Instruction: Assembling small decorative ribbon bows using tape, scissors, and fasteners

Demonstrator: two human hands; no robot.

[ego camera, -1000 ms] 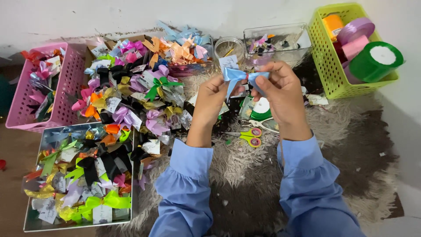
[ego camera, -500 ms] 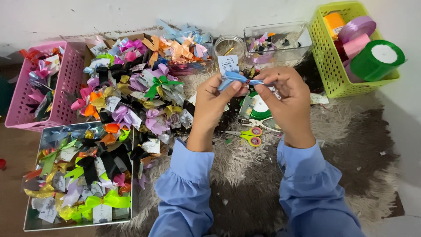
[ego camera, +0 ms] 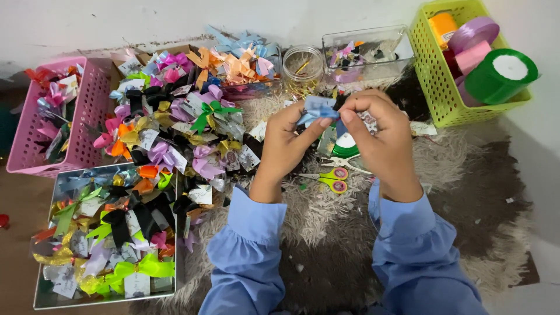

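One small light blue ribbon piece [ego camera: 318, 109] is held up between the two hands, above the middle of the rug and just in front of the jar. The left hand [ego camera: 286, 143] is closed on its left part with thumb and fingers, and the right hand [ego camera: 379, 134] is pinched on its right end with the fingertips; both hands are almost closed.

Two plastic baskets are seen: one pink basket [ego camera: 87, 111] at the left with bows inside, and one green basket [ego camera: 434, 76] at the right with several ribbon rolls. One green roll [ego camera: 500, 74] lies at its edge. One clear tray [ego camera: 105, 294] is filled with bows. One round glass jar [ego camera: 303, 67] and one clear box [ego camera: 364, 55] are placed at the back. One pair of scissors [ego camera: 332, 179] with yellow-green handles lies under the hands. The loose bows [ego camera: 175, 128] are too many to be counted.

Everything is laid on a shaggy grey and brown rug [ego camera: 466, 192], beside a white wall [ego camera: 175, 20].
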